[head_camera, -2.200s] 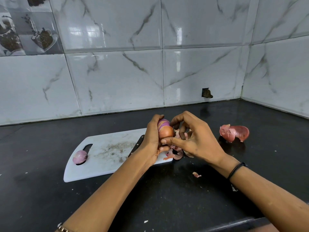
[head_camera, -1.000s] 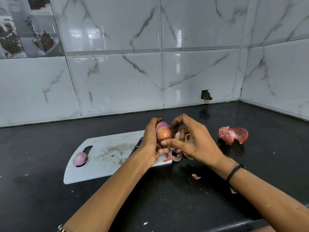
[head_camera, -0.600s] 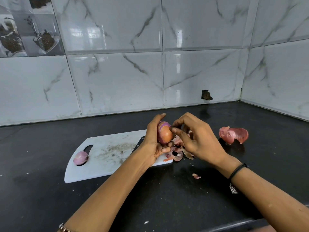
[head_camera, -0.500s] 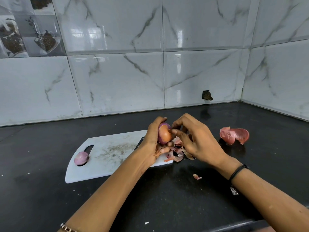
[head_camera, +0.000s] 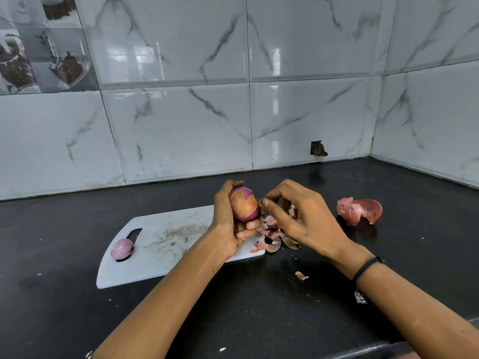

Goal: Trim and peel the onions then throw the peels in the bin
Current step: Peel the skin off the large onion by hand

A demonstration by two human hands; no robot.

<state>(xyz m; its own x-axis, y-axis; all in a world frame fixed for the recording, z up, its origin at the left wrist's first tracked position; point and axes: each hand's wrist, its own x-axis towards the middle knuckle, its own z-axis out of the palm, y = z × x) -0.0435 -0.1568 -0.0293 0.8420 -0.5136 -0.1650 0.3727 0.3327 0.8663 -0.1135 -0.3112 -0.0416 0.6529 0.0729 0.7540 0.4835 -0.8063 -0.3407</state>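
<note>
My left hand (head_camera: 228,216) grips a partly peeled onion (head_camera: 245,207), orange skin still over most of its purple flesh, above the right end of the white cutting board (head_camera: 168,242). Just right of the onion, my right hand (head_camera: 298,218) has its thumb and forefinger pinched together near the onion's side; whether a scrap of peel sits between them I cannot tell. A heap of peels (head_camera: 272,235) lies under my right hand at the board's corner. One peeled purple onion (head_camera: 122,249) rests by the board's handle hole.
A large curled piece of onion skin (head_camera: 359,210) lies on the black counter to the right. A small peel scrap (head_camera: 301,275) lies nearer me. Marble-tiled walls close the counter at the back and right. No bin or knife blade shows clearly.
My right fingers shifted from the onion's lower side up to its right edge and drew slightly away. More purple flesh shows at the onion's top. The left hand stayed where it was.
</note>
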